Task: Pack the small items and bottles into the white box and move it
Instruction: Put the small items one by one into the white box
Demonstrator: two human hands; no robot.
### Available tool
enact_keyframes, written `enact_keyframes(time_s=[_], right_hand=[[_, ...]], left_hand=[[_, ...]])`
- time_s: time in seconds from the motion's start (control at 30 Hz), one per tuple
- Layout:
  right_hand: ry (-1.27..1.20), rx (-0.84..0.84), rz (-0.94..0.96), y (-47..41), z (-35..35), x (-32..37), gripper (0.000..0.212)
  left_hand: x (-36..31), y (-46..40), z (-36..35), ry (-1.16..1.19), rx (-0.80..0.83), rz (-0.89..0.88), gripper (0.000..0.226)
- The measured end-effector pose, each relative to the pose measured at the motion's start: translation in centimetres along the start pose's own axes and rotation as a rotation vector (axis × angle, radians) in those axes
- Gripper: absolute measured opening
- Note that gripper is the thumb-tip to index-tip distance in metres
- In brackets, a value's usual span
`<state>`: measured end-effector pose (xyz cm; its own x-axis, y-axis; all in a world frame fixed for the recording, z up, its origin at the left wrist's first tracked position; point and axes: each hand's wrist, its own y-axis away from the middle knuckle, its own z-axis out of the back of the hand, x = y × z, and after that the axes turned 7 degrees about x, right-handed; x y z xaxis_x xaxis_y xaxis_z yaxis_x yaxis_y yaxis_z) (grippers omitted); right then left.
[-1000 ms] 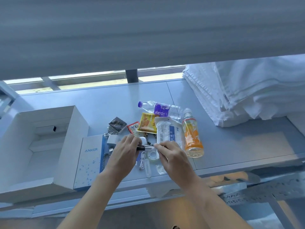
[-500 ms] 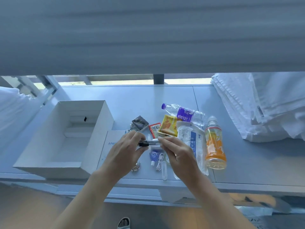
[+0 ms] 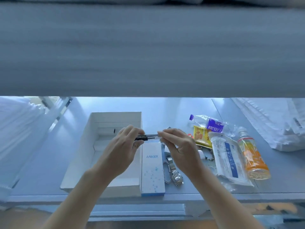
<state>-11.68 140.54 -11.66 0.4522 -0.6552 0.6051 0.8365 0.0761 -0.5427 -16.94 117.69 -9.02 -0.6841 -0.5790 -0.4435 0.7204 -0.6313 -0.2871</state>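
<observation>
The open white box point(image 3: 85, 146) stands on the shelf at centre left, nothing visible inside. My left hand point(image 3: 122, 151) and my right hand point(image 3: 179, 149) pinch the two ends of a pair of pens point(image 3: 151, 137), held level above the box's right wall. A white Anker box point(image 3: 152, 169) lies beside the white box, with a metal watch point(image 3: 175, 176) and chain to its right. Further right lie a clear bottle with purple label point(image 3: 212, 125), an orange drink bottle point(image 3: 251, 156), a yellow snack packet point(image 3: 202, 136) and a white mask pack point(image 3: 228, 160).
A grey upper shelf point(image 3: 151, 50) overhangs the work surface and blocks the view behind. Folded white towels point(image 3: 272, 123) lie at the right; white fabric point(image 3: 16, 126) is at the left. The shelf's front edge point(image 3: 214, 197) runs just below the items.
Both hands have lifted the pens from the pile of small items and carried them left, over the white box's right wall. The view has shifted, so the box now sits nearer the centre.
</observation>
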Motion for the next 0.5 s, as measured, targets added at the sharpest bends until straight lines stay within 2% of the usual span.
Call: enact_keyframes(time_s=[0.2,0.5], right_hand=[[0.058,0.068,-0.030,-2.2,-4.5,2.4,0.021],[0.161,0.220,-0.088,-4.8,-7.7,3.0,0.018]], left_hand=[[5.4,1.9,2.3,-0.011,0.016,-0.017,0.018],[9.7,2.9,3.6,-0.034,0.032,-0.007,0.019]])
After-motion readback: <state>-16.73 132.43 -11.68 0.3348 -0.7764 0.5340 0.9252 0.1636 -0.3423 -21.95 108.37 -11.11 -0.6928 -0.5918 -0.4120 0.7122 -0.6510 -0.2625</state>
